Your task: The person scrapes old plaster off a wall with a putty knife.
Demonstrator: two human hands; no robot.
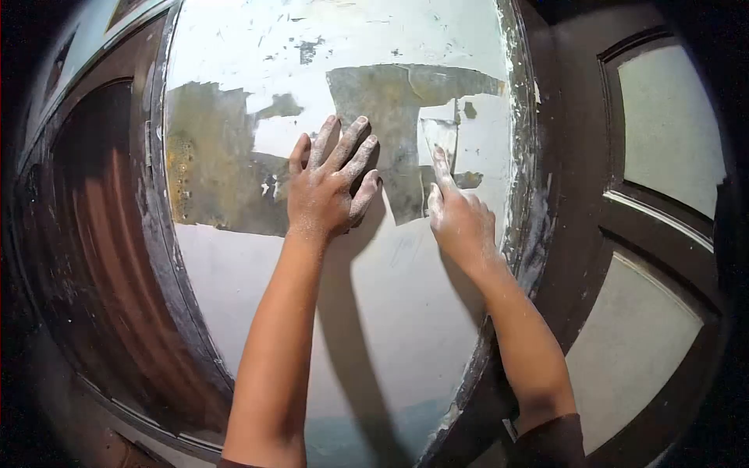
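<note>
My left hand (331, 183) lies against the wall (374, 296), its dusty white fingers spread over a bared grey-brown patch (382, 101). To its right, my right hand (462, 214) grips a putty knife (441, 136), with the index finger stretched along the blade. The blade is pale with white dust and rests on the remaining white paint at the right of the bared patch. The knife's handle is hidden inside my palm. White powder coats the fingers of both hands.
A dark wooden frame with a reddish-brown panel (113, 234) borders the wall on the left. On the right stands a dark door frame (577, 156) with pale panels (671, 125). Scraped trim (519, 117) runs down the wall's right edge. Shadows of my arms fall below.
</note>
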